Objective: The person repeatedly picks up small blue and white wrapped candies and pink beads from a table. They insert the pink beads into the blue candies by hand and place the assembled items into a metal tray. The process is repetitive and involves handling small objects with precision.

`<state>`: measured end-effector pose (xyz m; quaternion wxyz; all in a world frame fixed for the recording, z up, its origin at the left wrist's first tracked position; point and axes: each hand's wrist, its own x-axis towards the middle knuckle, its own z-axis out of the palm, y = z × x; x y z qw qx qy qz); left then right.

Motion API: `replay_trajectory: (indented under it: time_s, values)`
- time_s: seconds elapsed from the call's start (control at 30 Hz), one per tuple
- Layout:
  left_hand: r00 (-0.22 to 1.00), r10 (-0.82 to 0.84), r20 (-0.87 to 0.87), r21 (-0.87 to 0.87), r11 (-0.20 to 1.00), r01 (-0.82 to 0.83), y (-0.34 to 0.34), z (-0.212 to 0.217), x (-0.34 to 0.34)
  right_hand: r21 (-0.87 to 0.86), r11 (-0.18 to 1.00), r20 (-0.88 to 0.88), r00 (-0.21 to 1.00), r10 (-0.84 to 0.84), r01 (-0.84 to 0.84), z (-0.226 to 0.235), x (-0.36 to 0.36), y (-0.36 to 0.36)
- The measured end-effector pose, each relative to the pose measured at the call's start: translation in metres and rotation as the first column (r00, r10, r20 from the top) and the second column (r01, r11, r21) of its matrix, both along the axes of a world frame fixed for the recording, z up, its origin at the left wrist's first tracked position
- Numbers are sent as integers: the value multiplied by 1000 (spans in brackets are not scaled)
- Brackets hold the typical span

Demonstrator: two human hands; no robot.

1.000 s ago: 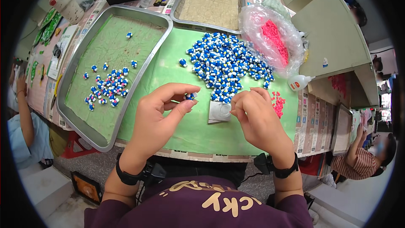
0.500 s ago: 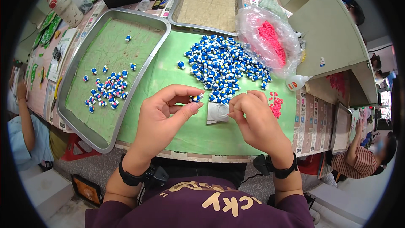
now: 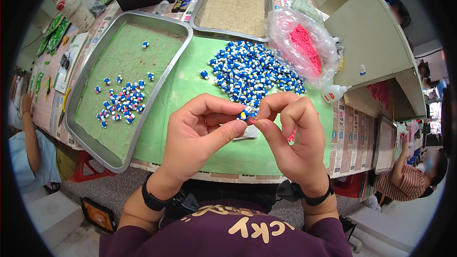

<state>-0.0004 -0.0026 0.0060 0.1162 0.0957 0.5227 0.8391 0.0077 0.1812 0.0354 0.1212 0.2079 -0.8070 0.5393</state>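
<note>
Between the thumb and fingers of my left hand is a small blue-and-white figurine with a touch of yellow. My right hand pinches a tiny pink piece right beside the figurine; whether the two touch I cannot tell. Behind my hands spreads a large pile of blue-and-white figurines on a green sheet. A small white square lies partly hidden below my fingers. Some loose pink pieces show past my right hand, which covers most of them.
On the left, a metal tray holds several figurines with pink bits. A plastic bag of pink pieces and a white glue bottle are at the right. Another tray stands at the back. Other people sit at both sides.
My right hand has moved up and left from the white square with a pink piece. My left hand has shifted right with the figurine, and the two hands now meet.
</note>
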Motion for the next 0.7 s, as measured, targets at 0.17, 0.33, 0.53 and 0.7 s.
replay_trajectory:
  time_s: [0.17,0.33,0.53,0.7]
  values:
    - [996,27,-80,20,999,-25,2,-2,1,19,999,-39,999,-27,28,-3,-1,-3]
    - [975,85,-204,-161,980,-119,5,0,4,85,996,-37,999,-35,38,-5,0,-5]
    - [905,109,-411,-302,920,-248,8,3,7,61,998,25,1000,-19,17,-10,3,-2]
    - [892,35,-450,-331,921,-203,7,4,5,-80,997,172,985,-1,15,-9,5,10]
